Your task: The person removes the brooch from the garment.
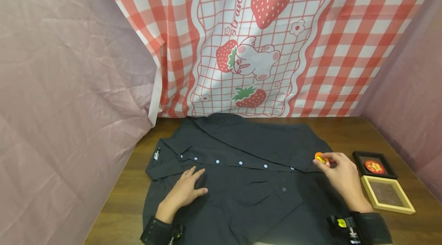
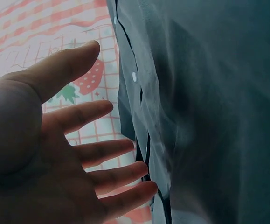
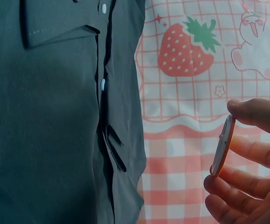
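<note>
A dark button-up shirt point(image 1: 221, 199) lies spread on the wooden table, its collar to the left and a row of pale buttons point(image 1: 240, 163) across it. My right hand point(image 1: 343, 176) holds a round orange pin badge point(image 1: 321, 158) between thumb and fingers, over the shirt's right part. Seen edge-on in the right wrist view, the badge point(image 3: 222, 144) shows its pale back. My left hand point(image 1: 184, 189) is over the shirt near the collar, fingers spread and holding nothing; the left wrist view shows its palm side point(image 2: 65, 144).
At the right, a black square frame point(image 1: 357, 158) has a red and yellow round badge point(image 1: 374, 166) in it. Just in front of it lies a light wooden frame point(image 1: 407, 208). A red checked strawberry cloth point(image 1: 310, 83) hangs behind the table point(image 1: 121, 191), with pinkish fabric on both sides.
</note>
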{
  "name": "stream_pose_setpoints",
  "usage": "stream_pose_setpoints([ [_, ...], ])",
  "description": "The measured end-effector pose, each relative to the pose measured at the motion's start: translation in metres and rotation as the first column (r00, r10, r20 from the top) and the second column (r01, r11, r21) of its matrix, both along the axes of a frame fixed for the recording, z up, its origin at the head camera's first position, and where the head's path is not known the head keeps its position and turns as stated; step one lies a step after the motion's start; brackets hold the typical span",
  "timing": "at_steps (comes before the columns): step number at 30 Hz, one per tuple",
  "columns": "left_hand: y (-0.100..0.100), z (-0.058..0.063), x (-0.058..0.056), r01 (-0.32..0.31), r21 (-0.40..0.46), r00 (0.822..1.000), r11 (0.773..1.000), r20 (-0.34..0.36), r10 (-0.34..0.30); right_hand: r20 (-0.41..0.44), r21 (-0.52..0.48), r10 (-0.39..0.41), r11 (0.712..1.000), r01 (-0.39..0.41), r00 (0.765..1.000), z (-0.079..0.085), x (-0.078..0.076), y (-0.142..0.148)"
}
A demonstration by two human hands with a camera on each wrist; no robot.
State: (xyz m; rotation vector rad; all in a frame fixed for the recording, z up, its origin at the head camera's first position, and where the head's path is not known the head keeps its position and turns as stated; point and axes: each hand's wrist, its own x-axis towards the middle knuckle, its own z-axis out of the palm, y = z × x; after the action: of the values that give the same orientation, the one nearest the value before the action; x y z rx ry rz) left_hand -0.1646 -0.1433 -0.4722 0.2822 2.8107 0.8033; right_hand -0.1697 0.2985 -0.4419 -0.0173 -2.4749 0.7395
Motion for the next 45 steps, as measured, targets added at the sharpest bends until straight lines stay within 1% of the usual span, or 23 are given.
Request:
stream_pose_setpoints([
  [6,0.0,-0.001,0.001,0.007,-0.001,1.0,1.0,0.004,-0.007,0.017,0.001,-0.01,1.0,0.01,1.0,0.0,0.003,0.007],
  [13,0.0,-0.002,0.0,0.009,0.005,1.0,1.0,-0.001,-0.009,-0.012,0.007,-0.029,1.0,0.029,1.0,0.0,0.002,0.013],
  [16,0.0,-0.002,0.0,0.014,0.005,1.0,1.0,-0.004,-0.014,-0.01,0.008,-0.034,0.999,0.034,0.999,0.001,0.003,0.016],
  [21,0.0,-0.002,0.0,0.016,0.015,1.0,1.0,-0.003,-0.016,0.032,0.003,-0.062,0.998,0.062,0.998,0.001,0.006,0.023],
  [26,0.001,-0.002,0.001,0.013,0.016,1.0,1.0,0.002,-0.013,0.07,0.005,-0.07,0.998,0.07,0.995,0.002,0.008,0.027],
  [37,0.0,-0.003,0.0,0.013,0.018,1.0,1.0,0.019,-0.013,0.067,0.013,-0.079,0.997,0.078,0.995,0.001,0.009,0.036],
  [45,0.0,-0.004,-0.001,0.013,0.016,1.0,1.0,0.023,-0.014,0.103,0.035,-0.09,0.996,0.087,0.991,-0.003,0.014,0.044],
])
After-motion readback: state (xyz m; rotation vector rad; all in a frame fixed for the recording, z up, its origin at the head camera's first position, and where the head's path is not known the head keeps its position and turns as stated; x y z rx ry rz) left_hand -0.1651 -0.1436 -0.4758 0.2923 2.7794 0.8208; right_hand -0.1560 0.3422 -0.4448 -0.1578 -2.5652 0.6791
